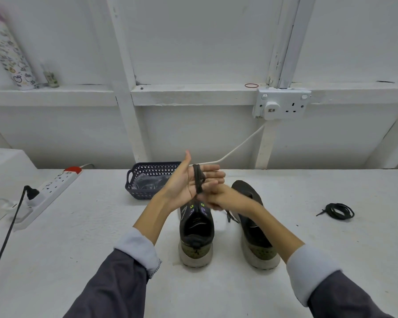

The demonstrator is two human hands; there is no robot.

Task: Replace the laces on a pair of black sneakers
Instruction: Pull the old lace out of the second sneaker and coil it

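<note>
Pair of black mesh sneakers (197,228) stands heels-near on white surface (101,226). Above: left hand (186,182) flat, fingers straight, black flat lace (198,180) wound round them. Right hand (216,199) grip pinches its tail, blurred. Risk: slack tension, loops slide off the fingers. Coiled black lace (339,211) lies far right.

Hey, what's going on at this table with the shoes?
A person has a black lace looped round the straight fingers of the left hand, while the right hand pinches its lower end. Below the hands, the left sneaker and the right sneaker stand side by side on the white table. A coiled lace lies off to the right, and a dark basket sits behind.
</note>
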